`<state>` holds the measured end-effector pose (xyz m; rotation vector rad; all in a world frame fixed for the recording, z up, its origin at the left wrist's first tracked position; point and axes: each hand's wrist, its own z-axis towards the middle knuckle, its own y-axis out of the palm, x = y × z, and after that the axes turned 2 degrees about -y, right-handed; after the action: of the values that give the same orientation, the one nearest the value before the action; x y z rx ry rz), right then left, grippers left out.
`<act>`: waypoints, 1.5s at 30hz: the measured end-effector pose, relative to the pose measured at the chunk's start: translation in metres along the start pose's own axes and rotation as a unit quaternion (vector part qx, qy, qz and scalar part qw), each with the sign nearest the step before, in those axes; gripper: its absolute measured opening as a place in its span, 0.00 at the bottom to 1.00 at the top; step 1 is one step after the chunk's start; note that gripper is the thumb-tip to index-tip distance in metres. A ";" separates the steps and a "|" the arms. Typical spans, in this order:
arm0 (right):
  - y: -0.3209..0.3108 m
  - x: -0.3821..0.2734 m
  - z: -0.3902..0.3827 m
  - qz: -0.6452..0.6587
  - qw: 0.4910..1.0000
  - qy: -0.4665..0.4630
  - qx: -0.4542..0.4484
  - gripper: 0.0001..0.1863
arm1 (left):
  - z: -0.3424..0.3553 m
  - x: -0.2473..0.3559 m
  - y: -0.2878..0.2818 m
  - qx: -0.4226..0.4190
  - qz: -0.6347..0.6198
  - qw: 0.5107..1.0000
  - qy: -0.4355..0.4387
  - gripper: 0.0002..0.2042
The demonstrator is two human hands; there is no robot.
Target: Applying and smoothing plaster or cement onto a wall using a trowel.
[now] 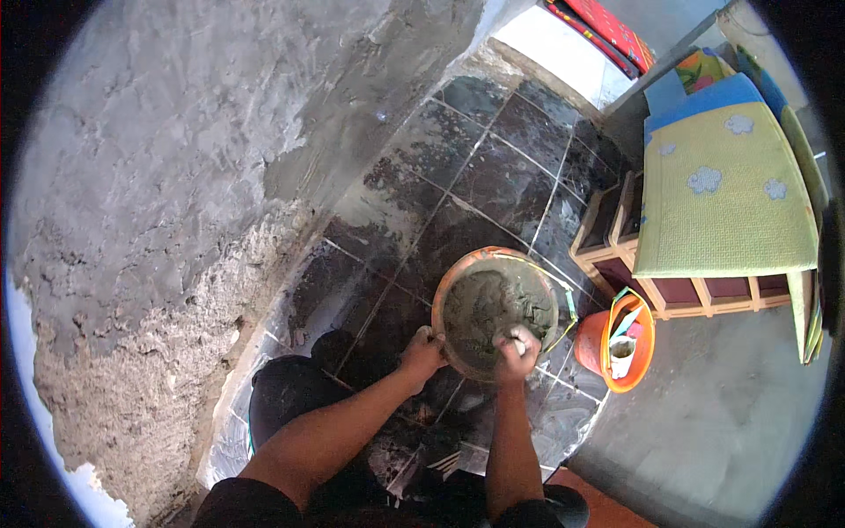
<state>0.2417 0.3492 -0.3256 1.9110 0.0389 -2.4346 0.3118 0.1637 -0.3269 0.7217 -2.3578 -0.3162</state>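
Observation:
An orange bucket [437, 308] stands on the dark floor tiles, holding wet grey cement mortar [484, 304]. My left hand [424, 359] is closed on the bucket's near-left rim. Over the near-right part of the bucket, my right hand [515, 354] is wrapped round a tool with a pale handle [520, 348]. Its working end is hidden by the hand and the mortar, so I cannot tell its kind. The bucket's yellowish carrying handle [570, 304] hangs out over the right side.
A smaller orange bucket [591, 341] with a white cup and other items stands to the right. Behind it is a wooden rack [687, 297] draped with a yellow-green mat [726, 211]. A partly plastered wall [176, 202] rises on the left.

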 end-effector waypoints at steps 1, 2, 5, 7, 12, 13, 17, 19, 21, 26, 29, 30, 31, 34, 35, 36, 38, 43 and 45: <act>0.001 -0.007 -0.009 -0.029 0.999 -0.022 -0.036 0.14 | 0.001 -0.002 -0.004 -0.002 0.001 1.000 -0.006 0.12; 0.005 -0.009 -0.018 -0.037 0.997 -0.058 0.040 0.13 | 0.002 -0.005 -0.003 0.006 -0.001 1.000 -0.001 0.12; -0.008 -0.033 -0.023 0.108 0.990 -0.032 0.084 0.12 | -0.003 -0.008 0.004 0.009 -0.004 1.000 -0.009 0.13; -0.002 -0.053 -0.024 0.048 0.979 -0.027 0.198 0.11 | -0.002 -0.010 0.004 0.011 -0.005 1.000 -0.020 0.13; 0.012 -0.098 -0.003 0.163 0.969 -0.018 0.185 0.11 | -0.003 -0.017 0.004 0.009 -0.106 0.994 -0.021 0.12; 0.014 -0.096 0.004 0.179 0.962 -0.028 0.206 0.11 | -0.001 -0.018 0.003 0.007 -0.107 0.994 -0.021 0.12; -0.002 -0.066 0.053 0.165 0.958 -0.079 0.219 0.09 | 0.003 -0.029 0.002 0.009 -0.048 0.999 0.003 0.11; -0.002 -0.046 0.072 0.130 0.954 -0.067 0.261 0.10 | 0.009 -0.041 -0.001 0.023 -0.067 0.997 -0.005 0.11; 0.012 -0.031 0.086 0.116 0.940 -0.030 0.320 0.11 | 0.018 -0.053 -0.007 0.030 -0.040 0.998 0.026 0.14; 0.009 0.001 0.097 0.059 0.965 0.001 0.254 0.11 | 0.016 -0.049 -0.004 0.031 -0.062 0.998 0.003 0.15; 0.010 0.015 0.093 0.094 0.977 0.036 0.186 0.11 | 0.007 -0.038 0.000 0.030 -0.077 0.997 -0.015 0.14; 0.004 0.018 0.093 0.106 0.980 0.034 0.165 0.11 | 0.003 -0.032 0.003 0.021 -0.097 0.995 -0.018 0.14; -0.001 0.020 0.091 0.102 0.980 0.036 0.165 0.11 | 0.009 -0.038 0.003 0.020 -0.099 0.995 -0.022 0.14; 0.011 0.015 0.081 0.132 0.969 0.038 0.206 0.10 | 0.017 -0.048 -0.013 -0.033 -0.064 0.997 -0.037 0.16; -0.006 0.022 0.079 0.124 0.970 0.037 0.208 0.10 | 0.014 -0.040 -0.006 -0.041 -0.110 0.992 -0.038 0.16; -0.022 0.031 0.074 0.137 0.964 0.052 0.224 0.11 | 0.010 -0.034 -0.001 -0.044 -0.155 0.986 -0.039 0.17; -0.032 0.039 0.065 0.181 0.950 0.064 0.246 0.11 | 0.004 -0.026 0.002 -0.027 -0.125 0.991 -0.027 0.16; -0.030 0.019 0.034 0.217 0.966 0.047 0.136 0.13 | 0.009 -0.033 0.001 -0.015 -0.110 0.994 -0.018 0.15; -0.010 -0.006 0.027 0.156 0.981 0.003 0.117 0.13 | 0.007 -0.032 0.000 -0.023 -0.094 0.995 -0.006 0.15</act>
<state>0.2168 0.3583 -0.3132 1.8400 -0.5299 -2.3036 0.3275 0.1826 -0.3485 0.9252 -2.2901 -0.4554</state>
